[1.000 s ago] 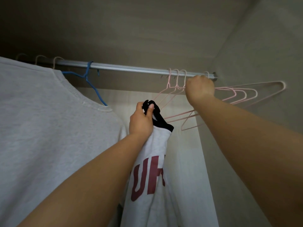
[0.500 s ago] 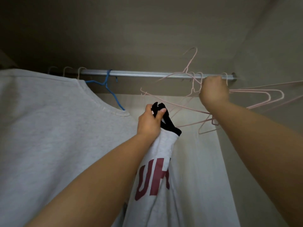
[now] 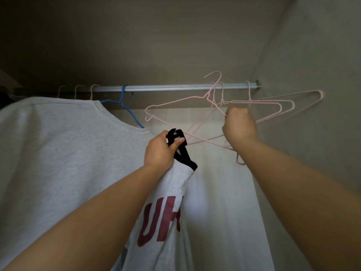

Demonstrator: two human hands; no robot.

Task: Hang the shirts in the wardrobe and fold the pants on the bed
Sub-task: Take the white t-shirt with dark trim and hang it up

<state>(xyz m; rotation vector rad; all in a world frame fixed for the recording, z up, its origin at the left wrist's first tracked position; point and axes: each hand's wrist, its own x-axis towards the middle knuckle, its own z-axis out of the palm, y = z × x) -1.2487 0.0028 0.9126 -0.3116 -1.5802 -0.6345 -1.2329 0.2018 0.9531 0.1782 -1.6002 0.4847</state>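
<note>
My left hand (image 3: 161,150) grips the black collar of a light grey shirt (image 3: 168,212) with dark red letters, which hangs down below it. My right hand (image 3: 239,127) grips a pink wire hanger (image 3: 175,102) by its arm; the hanger's hook is off the metal rail (image 3: 166,88) and sticks up above it. The hanger is tilted, its left end pointing towards the middle of the wardrobe.
A grey sweatshirt (image 3: 58,153) hangs at the left on a blue hanger (image 3: 122,100). Several more pink hangers (image 3: 273,106) hang at the rail's right end near the side wall (image 3: 312,94). Pale hooks (image 3: 78,89) sit on the rail's left.
My right hand has lifted one pink hanger off the rail and drawn it down and towards me. The left hand still holds the shirt's collar, slightly higher in view.
</note>
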